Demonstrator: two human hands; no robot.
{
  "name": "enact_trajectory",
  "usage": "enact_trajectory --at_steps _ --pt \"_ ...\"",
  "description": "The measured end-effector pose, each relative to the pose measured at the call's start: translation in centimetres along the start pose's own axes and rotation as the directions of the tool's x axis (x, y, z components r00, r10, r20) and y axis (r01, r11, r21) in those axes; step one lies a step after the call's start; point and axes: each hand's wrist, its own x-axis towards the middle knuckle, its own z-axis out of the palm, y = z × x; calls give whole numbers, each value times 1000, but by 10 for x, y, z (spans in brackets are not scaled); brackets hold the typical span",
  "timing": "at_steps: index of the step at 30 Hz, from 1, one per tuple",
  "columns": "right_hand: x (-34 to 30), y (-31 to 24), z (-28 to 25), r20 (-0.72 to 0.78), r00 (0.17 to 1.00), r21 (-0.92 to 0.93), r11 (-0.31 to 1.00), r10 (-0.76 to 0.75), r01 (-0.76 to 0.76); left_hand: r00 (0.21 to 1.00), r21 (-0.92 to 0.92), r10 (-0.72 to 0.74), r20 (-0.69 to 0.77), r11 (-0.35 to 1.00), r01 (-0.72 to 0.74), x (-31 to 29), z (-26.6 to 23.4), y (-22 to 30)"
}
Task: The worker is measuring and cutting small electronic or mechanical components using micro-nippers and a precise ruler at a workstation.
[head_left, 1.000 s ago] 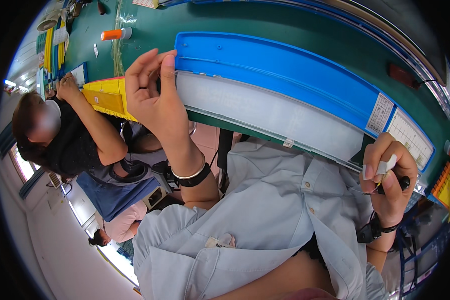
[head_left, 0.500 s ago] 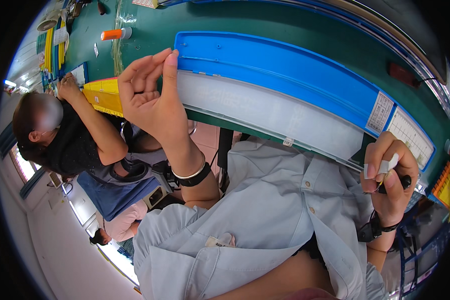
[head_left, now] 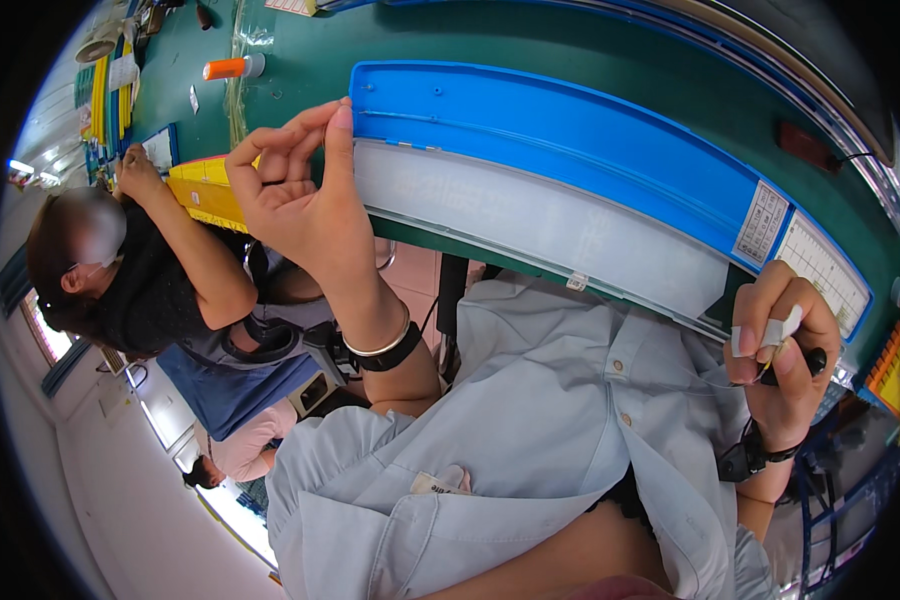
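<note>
A long blue case (head_left: 530, 120) lies open across the green table, with a translucent whitish panel (head_left: 510, 205) along its near side. My left hand (head_left: 305, 190) is at the case's left end, thumb and forefinger pinched together near its corner. What lies between those fingertips is too small to make out. My right hand (head_left: 785, 350) is closed beside the case's right end, white wraps on its fingers. From its grip a black rounded handle end (head_left: 816, 360) sticks out; the rest of that tool is hidden. A faint thin strand shows by these fingers.
An orange-capped bottle (head_left: 232, 68) lies at the back left, near a yellow tray (head_left: 210, 195). A co-worker (head_left: 160, 260) sits at the left. A dark red block (head_left: 808, 148) with a cord is at the far right, before metal rails. Orange and yellow pieces (head_left: 885, 370) stand at right.
My left hand has shifted very slightly left, its pinch still at the case's corner. My right hand has barely moved. The co-worker's head has turned a little.
</note>
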Motion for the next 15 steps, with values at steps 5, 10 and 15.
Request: enact_trajectory --at_steps 5,10,15 --pt "2 -1 0 11 1000 5 1000 6 -6 999 67 34 36 997 -37 2 -3 -2" --pt "0 -1 -1 9 1000 3 1000 3 -3 998 132 61 34 989 -65 1 0 1" --pt "3 -2 0 17 1000 -2 1000 -2 2 999 89 54 0 995 -53 -1 2 5"
